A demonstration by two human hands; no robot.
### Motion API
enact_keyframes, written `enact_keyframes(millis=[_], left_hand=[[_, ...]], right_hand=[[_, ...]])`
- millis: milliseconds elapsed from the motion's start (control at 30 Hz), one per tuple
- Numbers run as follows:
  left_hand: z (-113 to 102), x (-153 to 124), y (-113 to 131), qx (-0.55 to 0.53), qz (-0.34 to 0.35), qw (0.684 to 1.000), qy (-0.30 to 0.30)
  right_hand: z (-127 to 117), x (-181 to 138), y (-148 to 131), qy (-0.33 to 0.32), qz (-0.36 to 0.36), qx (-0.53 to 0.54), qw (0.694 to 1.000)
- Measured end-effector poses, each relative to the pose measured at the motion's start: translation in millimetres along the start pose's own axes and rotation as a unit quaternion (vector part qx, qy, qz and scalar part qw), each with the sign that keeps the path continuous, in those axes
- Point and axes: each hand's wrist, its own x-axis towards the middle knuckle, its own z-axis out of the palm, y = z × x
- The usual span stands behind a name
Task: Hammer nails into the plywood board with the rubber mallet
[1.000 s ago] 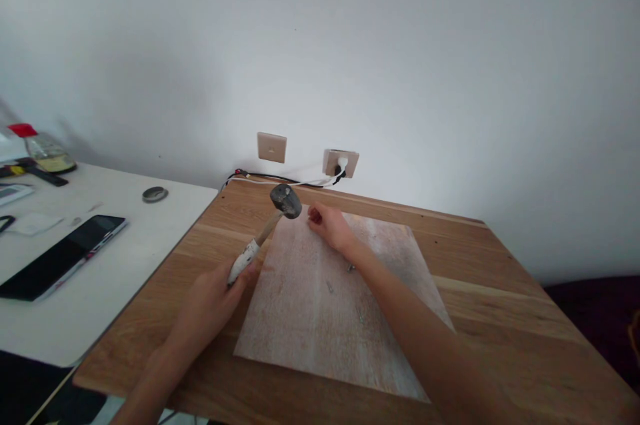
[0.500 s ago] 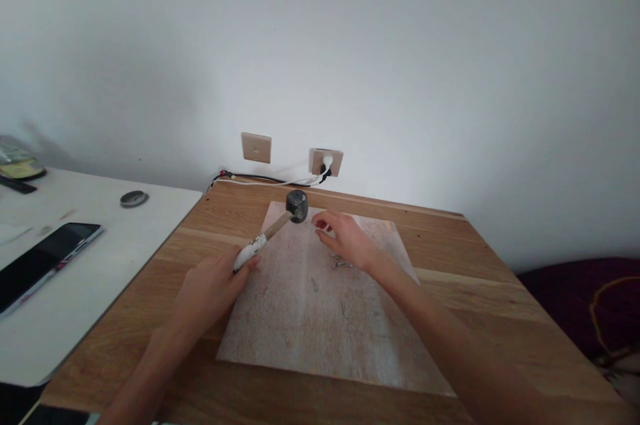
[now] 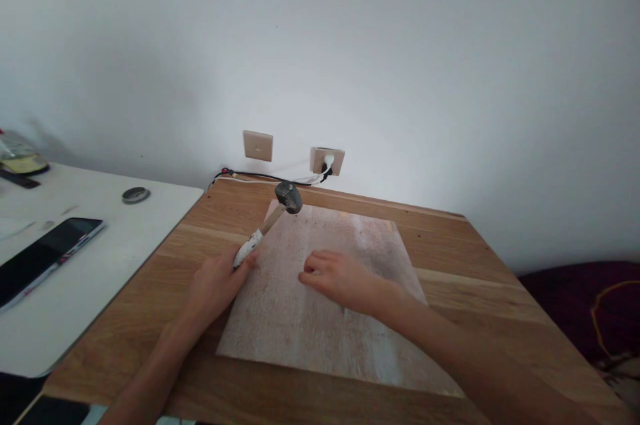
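My left hand [image 3: 214, 285] is closed around the pale handle of a hammer [image 3: 273, 215], whose dark head is raised above the far left corner of a whitewashed board [image 3: 310, 318]. The board lies flat on a wooden table [image 3: 500, 305]. My right hand [image 3: 337, 276] rests low on the middle of the board, fingers curled and pointing left, pinching at something on the surface that I cannot make out. The small nails seen on the board earlier are hidden under this hand.
A white desk [image 3: 90, 278] adjoins the wooden table on the left, carrying a dark tablet [image 3: 45, 257], a small round tin [image 3: 135, 195] and a bottle [image 3: 17, 159] at the far edge. Two wall sockets [image 3: 327, 160] with cables sit behind the table.
My right hand has moved from the board's far edge back towards me to the middle of the board. The hammer stays raised in my left hand, its head shifted slightly left.
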Motion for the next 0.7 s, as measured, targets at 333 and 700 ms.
enact_keyframes(millis=[333, 700], left_hand=[[4, 0, -7, -0.026, 0.013, 1.0, 0.01], [-2, -2, 2, -0.033, 0.013, 0.999, -0.008]], right_hand=[[35, 50, 95, 0.179, 0.299, 0.234, 0.908], [38, 51, 93, 0.145, 0.302, 0.202, 0.92]])
